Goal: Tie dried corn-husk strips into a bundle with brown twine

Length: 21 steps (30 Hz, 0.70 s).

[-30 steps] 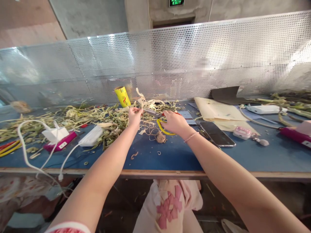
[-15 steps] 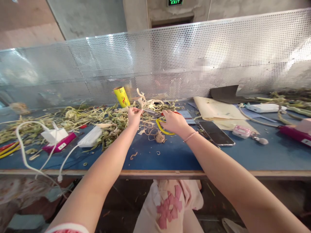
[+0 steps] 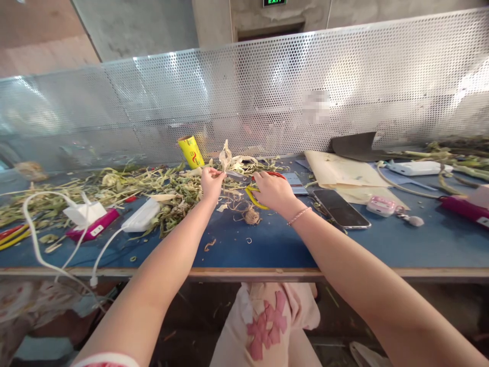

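Observation:
My right hand [image 3: 272, 191] is closed around scissors [image 3: 252, 193] with yellow and red handles; their blades point left toward my left hand. My left hand [image 3: 211, 182] pinches a pale dried plant strip [image 3: 228, 159] that rises just beyond the blade tips. Under both hands a small tangle of brown twine [image 3: 250, 215] lies on the blue tabletop [image 3: 267, 244]. A bracelet sits on my right wrist.
Dried plant scraps [image 3: 114, 186] cover the left back of the table by a yellow roll [image 3: 191, 152]. White chargers [image 3: 143, 215] and cable [image 3: 38, 239] lie left. A phone [image 3: 341, 209], paper [image 3: 344, 176] and pink case [image 3: 380, 206] lie right. A perforated metal screen [image 3: 267, 92] stands behind.
The scissor handles have drawn together in my right hand. Both hands have stayed almost in place.

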Each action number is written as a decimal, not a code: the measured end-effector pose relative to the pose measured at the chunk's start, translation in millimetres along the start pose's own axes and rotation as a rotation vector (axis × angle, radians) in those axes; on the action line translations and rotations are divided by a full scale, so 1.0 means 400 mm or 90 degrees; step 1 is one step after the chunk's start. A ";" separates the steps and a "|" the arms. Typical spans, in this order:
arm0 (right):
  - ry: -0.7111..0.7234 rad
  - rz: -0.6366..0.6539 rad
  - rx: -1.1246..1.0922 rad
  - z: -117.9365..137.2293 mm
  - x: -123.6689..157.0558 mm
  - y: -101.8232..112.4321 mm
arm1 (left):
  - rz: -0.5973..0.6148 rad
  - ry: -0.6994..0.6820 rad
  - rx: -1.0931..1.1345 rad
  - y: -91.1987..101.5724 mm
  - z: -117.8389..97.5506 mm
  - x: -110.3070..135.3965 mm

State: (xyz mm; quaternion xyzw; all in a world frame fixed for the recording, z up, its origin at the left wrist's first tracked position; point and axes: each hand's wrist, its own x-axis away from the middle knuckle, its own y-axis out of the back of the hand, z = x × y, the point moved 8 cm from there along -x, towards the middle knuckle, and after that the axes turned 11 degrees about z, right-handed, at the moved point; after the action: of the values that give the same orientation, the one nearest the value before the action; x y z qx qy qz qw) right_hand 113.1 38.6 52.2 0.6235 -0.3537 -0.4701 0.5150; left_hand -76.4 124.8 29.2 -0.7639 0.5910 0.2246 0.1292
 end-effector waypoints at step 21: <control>-0.005 -0.017 0.036 -0.004 0.001 0.006 | 0.011 0.019 -0.029 -0.008 0.006 0.006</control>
State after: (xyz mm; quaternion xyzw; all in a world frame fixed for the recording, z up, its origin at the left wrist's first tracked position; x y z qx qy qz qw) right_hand 114.9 38.1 54.7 0.6405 -0.3604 -0.4689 0.4900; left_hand -73.2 124.8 25.7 -0.7649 0.5941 0.2273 0.1010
